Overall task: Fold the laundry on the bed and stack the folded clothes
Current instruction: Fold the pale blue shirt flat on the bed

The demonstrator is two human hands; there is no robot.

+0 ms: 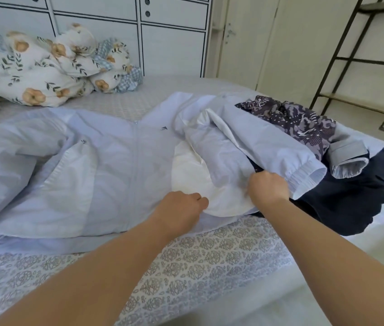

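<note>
A pale blue zip jacket [106,165] with white lining lies spread front-up across the bed [209,255]. My left hand [181,208] grips its lower hem near the zip. My right hand [267,188] grips the jacket's right side, beside a sleeve [280,151] that is folded over toward the cuff. A dark navy garment [355,198] lies partly under that sleeve at the right. Behind it sits a crumpled purple patterned garment [304,118]. A second light blue cuff [348,156] rests on the navy cloth.
A floral duvet [45,67] is bunched at the bed's far left, in front of white drawers [172,43]. A dark metal ladder frame [341,67] stands at the right by a cream door. The patterned bedsheet runs along the near edge.
</note>
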